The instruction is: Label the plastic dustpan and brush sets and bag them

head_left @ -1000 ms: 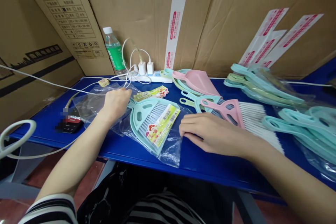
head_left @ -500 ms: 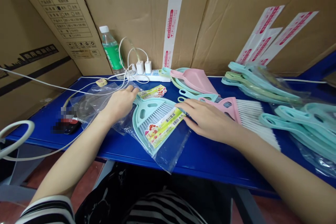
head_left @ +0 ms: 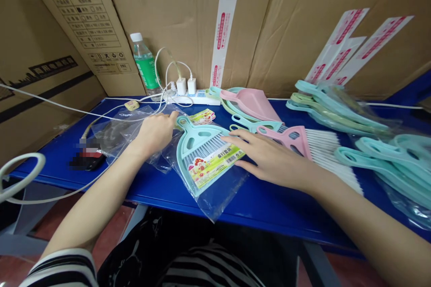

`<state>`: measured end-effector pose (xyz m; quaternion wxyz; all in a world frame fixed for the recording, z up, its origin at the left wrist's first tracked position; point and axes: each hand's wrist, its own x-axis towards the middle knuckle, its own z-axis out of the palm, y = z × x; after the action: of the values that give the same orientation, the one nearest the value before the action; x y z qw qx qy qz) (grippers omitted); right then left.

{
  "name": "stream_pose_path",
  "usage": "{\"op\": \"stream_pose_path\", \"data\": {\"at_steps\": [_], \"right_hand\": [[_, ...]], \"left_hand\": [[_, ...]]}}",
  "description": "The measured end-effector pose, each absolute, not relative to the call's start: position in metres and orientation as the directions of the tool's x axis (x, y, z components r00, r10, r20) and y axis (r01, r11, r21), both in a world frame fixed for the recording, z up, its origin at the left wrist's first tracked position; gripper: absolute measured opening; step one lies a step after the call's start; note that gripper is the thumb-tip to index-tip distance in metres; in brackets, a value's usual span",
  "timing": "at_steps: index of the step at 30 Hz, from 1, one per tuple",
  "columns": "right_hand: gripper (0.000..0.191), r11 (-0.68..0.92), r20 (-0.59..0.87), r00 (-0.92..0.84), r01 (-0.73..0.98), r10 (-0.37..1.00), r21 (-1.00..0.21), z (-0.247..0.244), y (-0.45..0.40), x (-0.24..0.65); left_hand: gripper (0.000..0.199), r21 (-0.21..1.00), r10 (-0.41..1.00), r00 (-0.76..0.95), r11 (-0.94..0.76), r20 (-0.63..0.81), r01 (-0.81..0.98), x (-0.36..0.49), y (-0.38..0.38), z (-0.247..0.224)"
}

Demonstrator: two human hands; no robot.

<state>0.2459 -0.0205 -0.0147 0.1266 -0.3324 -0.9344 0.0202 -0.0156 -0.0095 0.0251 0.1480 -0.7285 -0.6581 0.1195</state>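
A mint-green hand brush (head_left: 198, 150) with grey bristles lies on a clear plastic bag (head_left: 215, 197), handle pointing up and a printed yellow-green label card (head_left: 215, 168) across it. My left hand (head_left: 155, 132) is curled on a second stretch of clear plastic (head_left: 117, 132) left of the brush handle, apparently gripping it. My right hand (head_left: 266, 154) is spread open, fingertips at the label's right end. Beyond those fingers, a pink hand brush (head_left: 292, 141) with white bristles lies partly under my palm's edge.
The blue table (head_left: 235, 206) holds a pink dustpan (head_left: 249, 104), stacked mint dustpans, and bagged long handles at right. A power strip (head_left: 198, 97), water bottle (head_left: 144, 65), cables and a blurred phone (head_left: 87, 159) lie at the back left, against cardboard boxes (head_left: 175, 22).
The mint brush has turned and shifted upward with its handle now more upright. My right hand has moved left from beside the pink brush to the label's end, and its fingers have spread.
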Motion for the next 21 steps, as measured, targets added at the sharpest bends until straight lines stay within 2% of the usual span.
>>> {"op": "stream_pose_path", "data": {"at_steps": [4, 7, 21], "right_hand": [[0.039, 0.781, 0.202, -0.755, 0.613, 0.624, -0.122, -0.011, -0.020, 0.242], [0.035, 0.779, 0.188, -0.756, 0.614, 0.627, -0.126, -0.007, -0.023, 0.239], [0.031, 0.779, 0.151, -0.764, 0.615, 0.627, -0.126, -0.005, -0.030, 0.234]], "left_hand": [[0.037, -0.300, 0.983, 0.176, -0.186, -0.060, 0.936, -0.012, -0.011, 0.025], [0.035, -0.255, 0.975, 0.213, -0.223, -0.065, 0.941, -0.011, -0.010, 0.023], [0.041, -0.216, 0.930, 0.362, -0.366, -0.059, 0.905, -0.015, -0.007, 0.018]]}}
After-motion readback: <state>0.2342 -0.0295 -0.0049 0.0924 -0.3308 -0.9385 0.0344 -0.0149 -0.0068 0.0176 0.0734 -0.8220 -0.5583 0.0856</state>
